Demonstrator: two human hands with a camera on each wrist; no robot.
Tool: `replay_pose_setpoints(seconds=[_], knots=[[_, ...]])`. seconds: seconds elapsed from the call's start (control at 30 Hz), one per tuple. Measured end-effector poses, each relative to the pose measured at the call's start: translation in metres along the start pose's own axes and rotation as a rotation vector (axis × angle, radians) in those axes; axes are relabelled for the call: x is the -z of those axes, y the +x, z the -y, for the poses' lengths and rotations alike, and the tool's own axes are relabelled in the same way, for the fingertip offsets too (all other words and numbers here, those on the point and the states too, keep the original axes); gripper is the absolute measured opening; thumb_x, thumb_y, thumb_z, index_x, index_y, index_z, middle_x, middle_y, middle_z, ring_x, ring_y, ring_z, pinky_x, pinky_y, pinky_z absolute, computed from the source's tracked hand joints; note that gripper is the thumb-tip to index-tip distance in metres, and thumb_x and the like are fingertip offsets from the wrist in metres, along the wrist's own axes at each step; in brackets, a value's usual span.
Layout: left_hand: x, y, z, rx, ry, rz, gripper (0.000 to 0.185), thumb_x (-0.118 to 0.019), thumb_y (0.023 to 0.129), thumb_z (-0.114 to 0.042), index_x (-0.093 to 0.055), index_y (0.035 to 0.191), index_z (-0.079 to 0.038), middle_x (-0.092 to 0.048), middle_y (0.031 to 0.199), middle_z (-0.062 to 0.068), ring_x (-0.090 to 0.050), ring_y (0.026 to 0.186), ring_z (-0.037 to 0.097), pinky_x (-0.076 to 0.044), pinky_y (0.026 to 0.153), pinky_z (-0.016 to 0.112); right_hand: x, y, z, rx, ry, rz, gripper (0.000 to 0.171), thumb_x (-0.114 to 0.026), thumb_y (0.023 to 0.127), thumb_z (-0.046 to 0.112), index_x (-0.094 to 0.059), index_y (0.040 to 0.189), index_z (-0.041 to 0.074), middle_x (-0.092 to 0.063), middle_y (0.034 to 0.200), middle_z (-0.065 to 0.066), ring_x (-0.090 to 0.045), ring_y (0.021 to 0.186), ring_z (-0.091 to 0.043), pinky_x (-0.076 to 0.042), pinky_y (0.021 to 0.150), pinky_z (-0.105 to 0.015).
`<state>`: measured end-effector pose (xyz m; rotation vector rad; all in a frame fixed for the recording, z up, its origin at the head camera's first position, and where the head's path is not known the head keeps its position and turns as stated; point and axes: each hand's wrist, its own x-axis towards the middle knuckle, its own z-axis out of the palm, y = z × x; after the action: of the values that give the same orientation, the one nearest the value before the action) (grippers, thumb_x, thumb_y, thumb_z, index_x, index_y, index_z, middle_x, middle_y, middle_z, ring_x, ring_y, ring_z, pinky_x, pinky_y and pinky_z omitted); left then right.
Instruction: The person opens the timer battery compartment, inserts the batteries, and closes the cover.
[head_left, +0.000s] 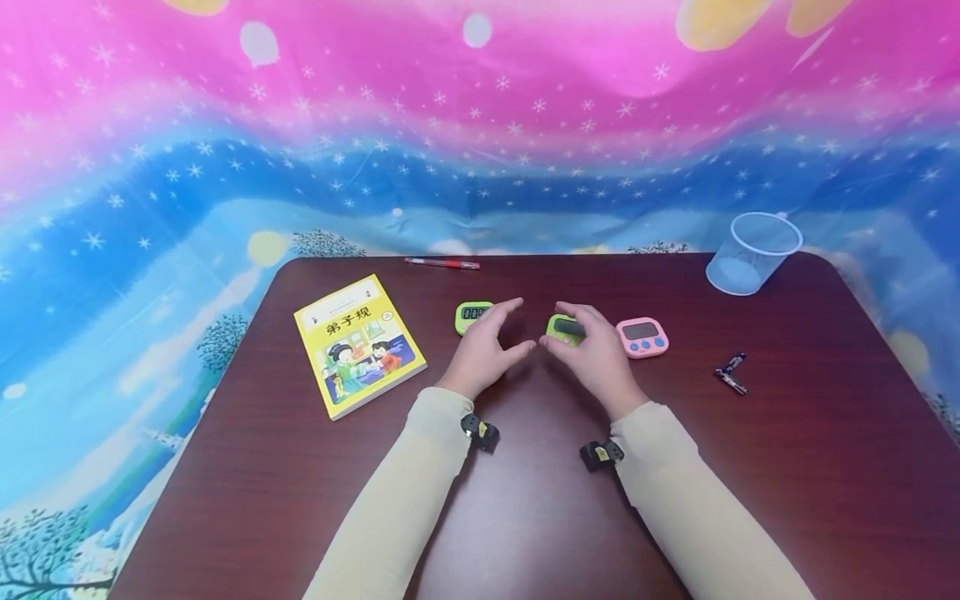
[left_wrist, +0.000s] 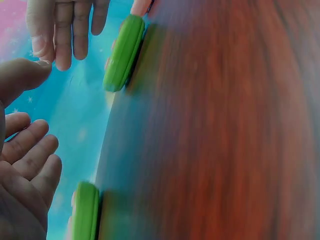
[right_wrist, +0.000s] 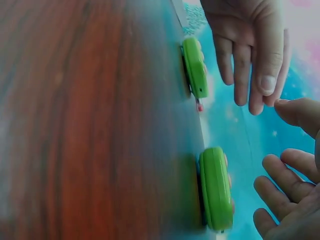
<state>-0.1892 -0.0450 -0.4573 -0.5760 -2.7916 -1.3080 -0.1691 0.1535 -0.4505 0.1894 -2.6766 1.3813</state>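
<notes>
Both hands hover over the middle of the table, thumbs facing each other and apart, fingers loosely bent. The left hand [head_left: 486, 352] is nearest a green digital timer [head_left: 468, 317] and partly hides it in the head view. Below the right hand [head_left: 598, 354] lies a second green timer [head_left: 562, 328], also partly covered. In the left wrist view the left palm [left_wrist: 25, 175] holds nothing, and both green timers sit on the tabletop. The right wrist view likewise shows the right fingers [right_wrist: 280, 192] free of any object. Beside the right hand is a pink timer [head_left: 642, 337] with blue buttons.
A yellow book [head_left: 360, 346] lies at the left, and a red pen [head_left: 442, 263] near the back edge. At the back right stands a light-blue mesh basket [head_left: 738, 275]. Small dark batteries [head_left: 731, 375] lie right of the pink timer. A patterned cloth [head_left: 480, 167] hangs behind the table [head_left: 517, 517].
</notes>
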Motion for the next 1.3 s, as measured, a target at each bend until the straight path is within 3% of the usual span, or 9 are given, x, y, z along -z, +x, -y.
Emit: replay_pose_setpoints(seconds=[0.27, 0.4, 0.6, 0.77, 1.1, 1.3], knots=[[-0.020, 0.014, -0.005, 0.020, -0.116, 0.054, 0.071, -0.078, 0.089, -0.021, -0.044, 0.150, -0.008, -0.052, 0.147, 0.006, -0.053, 0.132, 0.022, -0.046, 0.107, 0.029, 0.012, -0.003, -0.014, -0.036, 0.021, -0.021, 0.067, -0.081, 0.086, 0.022, -0.052, 0.144, 0.005, -0.049, 0.147, -0.015, -0.052, 0.128, -0.034, -0.046, 0.106, -0.052], [-0.030, 0.019, -0.007, 0.053, -0.130, 0.071, 0.071, -0.078, 0.089, -0.021, -0.044, 0.150, -0.007, -0.053, 0.146, 0.005, -0.051, 0.133, 0.017, -0.046, 0.107, 0.026, 0.018, -0.004, -0.020, -0.070, 0.015, 0.025, 0.075, -0.081, 0.086, 0.024, -0.045, 0.148, 0.002, -0.045, 0.151, -0.017, -0.047, 0.134, -0.035, -0.042, 0.110, -0.052], [-0.038, 0.027, -0.009, 0.104, -0.062, 0.143, 0.074, -0.079, 0.089, -0.023, -0.042, 0.151, -0.009, -0.052, 0.147, 0.004, -0.056, 0.124, 0.018, -0.050, 0.101, 0.028, 0.025, -0.005, -0.027, -0.147, 0.055, 0.124, 0.080, -0.076, 0.090, 0.016, -0.031, 0.154, -0.001, -0.037, 0.155, -0.023, -0.042, 0.139, -0.039, -0.041, 0.112, -0.051], [-0.036, 0.034, -0.007, 0.118, 0.027, 0.191, 0.078, -0.080, 0.088, -0.029, -0.041, 0.153, -0.013, -0.051, 0.148, 0.001, -0.058, 0.120, 0.017, -0.051, 0.100, 0.030, 0.022, -0.003, -0.031, -0.177, 0.056, 0.169, 0.076, -0.072, 0.092, 0.009, -0.031, 0.155, -0.001, -0.036, 0.156, -0.023, -0.041, 0.140, -0.038, -0.042, 0.112, -0.049], [-0.033, 0.035, -0.004, 0.111, 0.127, 0.241, 0.070, -0.079, 0.088, -0.034, -0.048, 0.150, -0.021, -0.056, 0.142, 0.000, -0.054, 0.118, 0.017, -0.050, 0.098, 0.032, 0.014, -0.003, -0.029, -0.155, -0.001, 0.153, 0.070, -0.071, 0.091, 0.003, -0.037, 0.152, 0.000, -0.041, 0.152, -0.022, -0.043, 0.139, -0.037, -0.041, 0.112, -0.049], [-0.033, 0.033, -0.008, 0.082, 0.133, 0.248, 0.069, -0.079, 0.088, -0.034, -0.049, 0.149, -0.020, -0.054, 0.145, 0.000, -0.055, 0.121, 0.016, -0.049, 0.101, 0.030, 0.014, -0.008, -0.033, -0.148, 0.076, 0.119, 0.065, -0.071, 0.090, 0.002, -0.043, 0.149, 0.001, -0.044, 0.150, -0.021, -0.045, 0.138, -0.036, -0.043, 0.112, -0.047]])
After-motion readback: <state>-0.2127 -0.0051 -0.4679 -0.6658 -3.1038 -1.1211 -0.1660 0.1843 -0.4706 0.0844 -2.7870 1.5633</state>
